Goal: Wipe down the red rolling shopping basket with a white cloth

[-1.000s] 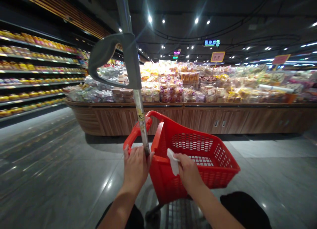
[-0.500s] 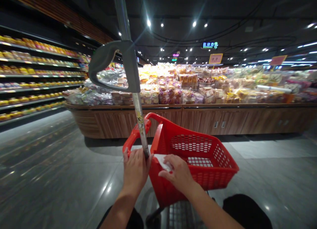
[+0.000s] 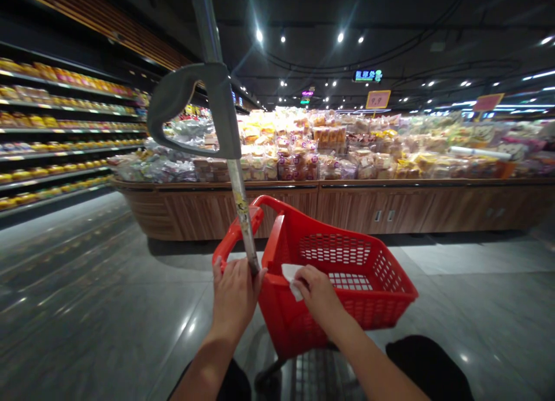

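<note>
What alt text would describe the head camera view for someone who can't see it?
In a supermarket, the left hand holds a metal pole at a red plastic basket, while the right hand pinches a white tissue at the basket's rim. Behind, a wooden display is piled with packaged food.

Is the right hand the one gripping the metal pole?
No, the left hand grips the metal pole; the right hand holds a white tissue.

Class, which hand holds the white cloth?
The right hand, pressing the white cloth on the red basket; the left hand holds the metal pole instead.
</note>
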The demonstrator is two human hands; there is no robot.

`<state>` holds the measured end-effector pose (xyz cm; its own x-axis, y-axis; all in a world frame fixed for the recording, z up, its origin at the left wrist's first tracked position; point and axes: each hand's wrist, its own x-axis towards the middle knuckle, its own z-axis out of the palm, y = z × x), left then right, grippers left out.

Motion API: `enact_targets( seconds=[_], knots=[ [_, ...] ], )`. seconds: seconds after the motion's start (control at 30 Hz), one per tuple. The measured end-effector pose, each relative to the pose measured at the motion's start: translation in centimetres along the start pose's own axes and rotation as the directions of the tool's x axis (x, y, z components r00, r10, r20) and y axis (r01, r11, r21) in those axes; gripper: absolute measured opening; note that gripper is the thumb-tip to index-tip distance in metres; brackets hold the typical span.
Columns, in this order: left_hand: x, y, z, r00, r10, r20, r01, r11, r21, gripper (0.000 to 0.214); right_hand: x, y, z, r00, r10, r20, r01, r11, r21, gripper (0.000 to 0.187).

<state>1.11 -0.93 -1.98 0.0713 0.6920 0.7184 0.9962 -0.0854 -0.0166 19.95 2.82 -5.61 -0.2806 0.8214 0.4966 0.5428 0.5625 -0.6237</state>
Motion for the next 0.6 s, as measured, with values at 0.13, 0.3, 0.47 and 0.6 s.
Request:
enact_targets(
  seconds=[0.13,0.3,0.47,0.6],
  knots=[
    [0.0,0.1,0.1,1.0,-0.001,-0.01,0.001,1.0,-0.003,0.021,-0.5,0.5,-0.1,0.992,0.089,-0.088,-0.096,0.992,-0.081,0.013],
    [0.1,-0.1,0.3,1.0,-0.007,0.007,0.007,1.0,-0.004,0.02,0.6,-2.2,1.3,0.996,0.051,-0.074,-0.051,0.999,0.008,0.012],
    [0.1,-0.4,0.4,1.0,-0.004,0.023,0.003,1.0,0.015,0.02,-0.4,-0.6,0.7,0.998,0.024,-0.054,-0.027,0.999,-0.047,0.016],
    [0.2,-0.4,0.6,1.0,-0.006,0.012,0.006,1.0,0.019,0.021,-1.8,1.4,-0.4,0.989,0.095,-0.117,-0.111,0.985,-0.133,0.016]
  ],
)
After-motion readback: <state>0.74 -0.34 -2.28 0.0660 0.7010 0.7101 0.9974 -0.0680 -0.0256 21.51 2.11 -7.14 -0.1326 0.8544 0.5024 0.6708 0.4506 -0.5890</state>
